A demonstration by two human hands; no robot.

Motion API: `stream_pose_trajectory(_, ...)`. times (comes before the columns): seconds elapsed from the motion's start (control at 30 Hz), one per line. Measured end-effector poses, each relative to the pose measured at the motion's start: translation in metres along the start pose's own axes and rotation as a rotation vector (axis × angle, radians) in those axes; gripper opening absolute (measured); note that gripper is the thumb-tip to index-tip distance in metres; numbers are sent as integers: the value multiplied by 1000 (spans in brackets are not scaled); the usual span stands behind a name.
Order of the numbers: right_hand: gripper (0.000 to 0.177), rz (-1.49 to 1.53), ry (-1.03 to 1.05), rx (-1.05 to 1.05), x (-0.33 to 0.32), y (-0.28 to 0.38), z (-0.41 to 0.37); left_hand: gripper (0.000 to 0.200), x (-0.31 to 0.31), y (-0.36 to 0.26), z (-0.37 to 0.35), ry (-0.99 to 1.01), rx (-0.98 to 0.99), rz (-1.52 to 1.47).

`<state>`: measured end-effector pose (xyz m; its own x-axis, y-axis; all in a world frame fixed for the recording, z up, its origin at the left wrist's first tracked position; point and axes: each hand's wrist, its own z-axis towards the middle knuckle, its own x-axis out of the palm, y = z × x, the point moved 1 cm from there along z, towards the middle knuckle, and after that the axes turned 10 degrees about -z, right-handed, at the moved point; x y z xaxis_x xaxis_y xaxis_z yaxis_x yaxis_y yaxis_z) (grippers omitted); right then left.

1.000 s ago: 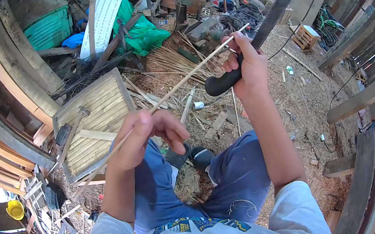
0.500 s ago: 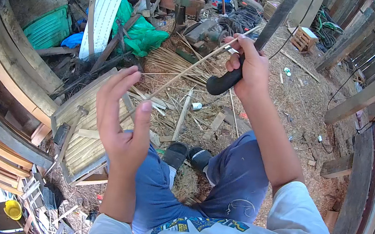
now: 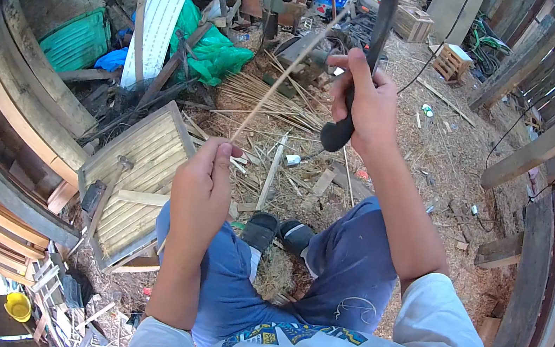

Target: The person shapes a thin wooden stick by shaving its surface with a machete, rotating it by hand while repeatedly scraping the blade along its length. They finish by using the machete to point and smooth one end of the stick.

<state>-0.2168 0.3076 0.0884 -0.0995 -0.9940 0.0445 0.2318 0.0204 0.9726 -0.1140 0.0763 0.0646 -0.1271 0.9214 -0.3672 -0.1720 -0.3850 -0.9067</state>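
My left hand (image 3: 202, 188) is closed on the lower end of a thin bamboo stick (image 3: 277, 88), which slants up and away to the right. My right hand (image 3: 369, 108) grips the black handle of a machete (image 3: 385, 18), its long dark blade pointing upward and cut off by the top of the view. The stick's upper end lies left of the blade, apart from it. Below the left hand, a framed slatted panel (image 3: 172, 137) rests by my knee, with a hammer (image 3: 104, 195) lying on it.
Many loose bamboo sticks (image 3: 259, 100) lie on the shaving-covered ground ahead. A green plastic sheet (image 3: 219, 59) and a white perforated strip (image 3: 156, 25) are at the left. Wooden posts (image 3: 550, 148) lean at the right, and a small wooden crate (image 3: 453, 62) sits farther back.
My left hand, open beside the stick before, has closed on its lower end. The machete has turned more upright, and the right-hand fingers have come off the stick's upper part.
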Motion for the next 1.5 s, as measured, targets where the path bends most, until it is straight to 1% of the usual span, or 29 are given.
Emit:
stream_pose_trajectory(0.07,53,-89,57,-35,-2,-3,-1,28,-1,7,2,-13,31,-123)
stream_pose_trajectory(0.17,60,-211,166,-141,-2,-9,-3,24,-2,18,6,54,32,-353)
stream_pose_trajectory(0.27,51,-391,254,-239,-4,-18,-4,20,-6,-2,-3,155,-257,-682)
stream_pose_trajectory(0.3,50,-516,239,-308,-1,-19,-6,16,-4,-6,-5,157,-322,-765)
stream_pose_trajectory(0.4,51,-806,313,-464,2,-14,-14,12,4,-13,-8,233,-445,-998)
stream_pose_trajectory(0.43,55,-910,337,-508,4,-10,-17,10,9,-8,-6,293,-411,-1016)
stream_pose_trajectory(0.53,57,-924,437,-541,10,-21,-21,13,14,-2,-3,324,-446,-1103)
stream_pose_trajectory(0.63,56,-987,435,-598,13,-32,-25,15,12,8,2,259,-519,-1086)
stream_pose_trajectory(0.77,57,-1130,452,-623,15,-32,-35,14,9,17,6,260,-529,-1081)
stream_pose_trajectory(0.87,60,-1128,454,-632,16,-32,-37,15,11,13,1,282,-521,-1023)
stream_pose_trajectory(0.9,61,-1141,456,-640,15,-31,-36,15,13,8,0,247,-543,-975)
stream_pose_trajectory(0.97,63,-1165,459,-656,12,-31,-34,16,14,10,-2,235,-535,-954)
stream_pose_trajectory(1.07,60,-1146,454,-692,13,-38,-34,14,16,12,-4,226,-526,-905)
stream_pose_trajectory(1.1,62,-1154,449,-696,14,-37,-33,13,16,12,-4,225,-523,-886)
stream_pose_trajectory(1.17,65,-1170,440,-700,15,-35,-34,16,18,14,-6,209,-477,-855)
stream_pose_trajectory(1.27,64,-1191,417,-749,14,-39,-25,18,17,16,-8,212,-447,-826)
stream_pose_trajectory(1.3,68,-1186,393,-703,13,-40,-22,19,16,17,-8,216,-441,-818)
stream_pose_trajectory(1.4,71,-1143,249,-344,3,-45,1,20,16,18,-13,303,-441,-829)
stream_pose_trajectory(1.43,73,-1105,213,-349,-2,-45,7,21,18,16,-15,312,-406,-792)
stream_pose_trajectory(1.5,72,-1101,278,-322,-4,-47,2,21,20,18,-16,316,-437,-827)
